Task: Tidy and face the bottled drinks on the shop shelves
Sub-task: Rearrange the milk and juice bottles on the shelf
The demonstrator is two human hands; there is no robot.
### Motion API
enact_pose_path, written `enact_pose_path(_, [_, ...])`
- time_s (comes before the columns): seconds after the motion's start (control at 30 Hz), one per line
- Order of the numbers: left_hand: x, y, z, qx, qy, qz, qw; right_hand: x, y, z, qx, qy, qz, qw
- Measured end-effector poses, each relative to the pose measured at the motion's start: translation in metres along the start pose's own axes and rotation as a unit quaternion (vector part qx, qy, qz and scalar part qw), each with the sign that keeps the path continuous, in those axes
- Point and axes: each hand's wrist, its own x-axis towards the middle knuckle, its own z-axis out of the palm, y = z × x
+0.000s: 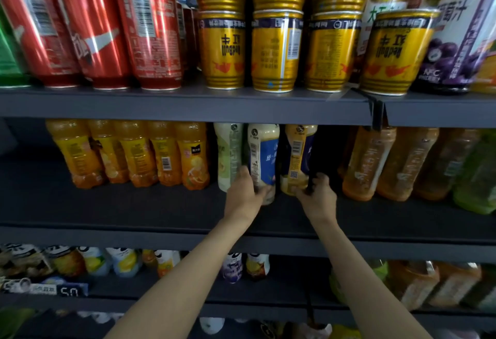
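On the middle shelf (134, 204) stand three pale bottles side by side. My left hand (245, 191) grips the base of the white bottle with the blue label (264, 156). My right hand (318, 193) grips the base of the yellowish bottle with the dark blue label (298, 150), its barcode facing out. A pale green bottle (228, 156) stands just left of my left hand. Left of it is a row of several orange juice bottles (134, 153), some with barcodes turned forward.
Amber tea bottles (389, 164) and a green bottle (477, 177) stand to the right. The top shelf holds red cans (94, 35), stacked gold cans (276, 51) and a purple juice carton (456, 43). Lower shelves carry more bottles (120, 260). A black divider (377, 115) hangs from the upper shelf edge.
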Motion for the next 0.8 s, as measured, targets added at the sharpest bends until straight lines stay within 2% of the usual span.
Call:
enact_pose_path(0.07, [-0.007, -0.007, -0.01, -0.034, -0.013, -0.003, 0.999, -0.018, -0.011, -0.009, 0.048, 0.059, -0.031, 0.997])
enact_pose_path(0.1, [-0.012, -0.009, -0.015, -0.057, -0.012, 0.003, 0.998, -0.027, -0.019, -0.011, 0.084, 0.064, -0.046, 0.993])
enact_pose_path(0.23, [-0.037, -0.016, -0.038, -0.11, -0.025, 0.037, 0.993, -0.057, -0.064, 0.002, 0.225, -0.08, -0.051, 0.97])
enact_pose_path(0.3, [-0.047, -0.023, -0.051, -0.116, -0.064, 0.038, 0.99, -0.068, -0.083, 0.018, 0.2, -0.103, -0.056, 0.973])
enact_pose_path(0.37, [-0.054, -0.027, -0.071, -0.12, -0.102, 0.049, 0.986, -0.083, -0.099, 0.029, 0.167, -0.073, -0.053, 0.982])
enact_pose_path(0.43, [-0.061, -0.028, -0.101, -0.119, -0.143, 0.069, 0.98, -0.096, -0.108, 0.034, 0.198, -0.041, -0.033, 0.979])
enact_pose_path(0.47, [-0.063, -0.031, -0.117, -0.133, -0.177, 0.053, 0.974, -0.101, -0.112, 0.034, 0.231, -0.038, -0.017, 0.972])
enact_pose_path(0.53, [-0.066, -0.04, -0.148, -0.227, -0.273, -0.033, 0.934, -0.111, -0.126, 0.029, 0.314, -0.055, 0.025, 0.947])
enact_pose_path(0.6, [-0.074, -0.046, -0.174, -0.346, -0.36, -0.135, 0.856, -0.121, -0.143, 0.026, 0.387, -0.092, 0.059, 0.916])
enact_pose_path(0.63, [-0.077, -0.048, -0.181, -0.388, -0.376, -0.156, 0.827, -0.126, -0.15, 0.025, 0.404, -0.105, 0.065, 0.906])
enact_pose_path(0.67, [-0.081, -0.049, -0.186, -0.406, -0.372, -0.156, 0.82, -0.131, -0.156, 0.025, 0.408, -0.11, 0.066, 0.904])
enact_pose_path(0.7, [-0.084, -0.048, -0.19, -0.404, -0.353, -0.145, 0.832, -0.135, -0.161, 0.026, 0.399, -0.107, 0.066, 0.908])
enact_pose_path(0.73, [-0.087, -0.047, -0.192, -0.373, -0.32, -0.125, 0.862, -0.141, -0.164, 0.028, 0.379, -0.1, 0.069, 0.917])
enact_pose_path(0.8, [-0.09, -0.049, -0.197, -0.232, -0.212, -0.056, 0.948, -0.152, -0.166, 0.033, 0.343, -0.09, 0.097, 0.93])
